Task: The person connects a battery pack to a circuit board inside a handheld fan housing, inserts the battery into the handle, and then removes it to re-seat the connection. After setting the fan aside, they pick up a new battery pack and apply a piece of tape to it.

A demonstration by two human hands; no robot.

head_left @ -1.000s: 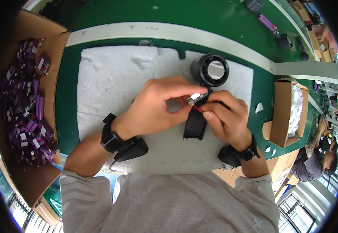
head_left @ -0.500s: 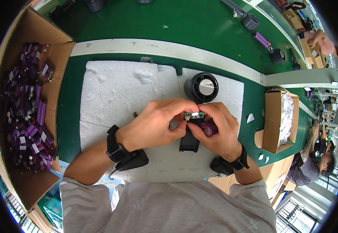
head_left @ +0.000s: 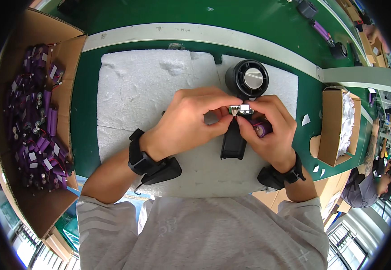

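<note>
Pinched between both hands is a small green circuit board [head_left: 241, 109] with a white connector at its left part. The thumb and forefinger of my left hand [head_left: 184, 121] close on the left end, by the connector. At the other end, my right hand [head_left: 274, 123] grips the board and also keeps a purple battery cell [head_left: 262, 128] under its fingers. Behind and below the hands lies a black handheld fan [head_left: 247, 80], its round head with a silver centre pointing away and its dark handle toward me. Wires between cell and board are hard to make out.
White foam sheets [head_left: 141, 85] cover the green bench under my hands. A carton [head_left: 76, 58] of purple battery cells stands at left, a smaller box [head_left: 332, 126] of white paper pieces at right. A pale rail [head_left: 168, 33] crosses beyond the foam. A person [head_left: 364, 191] is at far right.
The whole view has shifted, so bench and hands sit higher and further right. Both hands keep their pinch on the board, which has turned slightly and shows its white connector more plainly.
</note>
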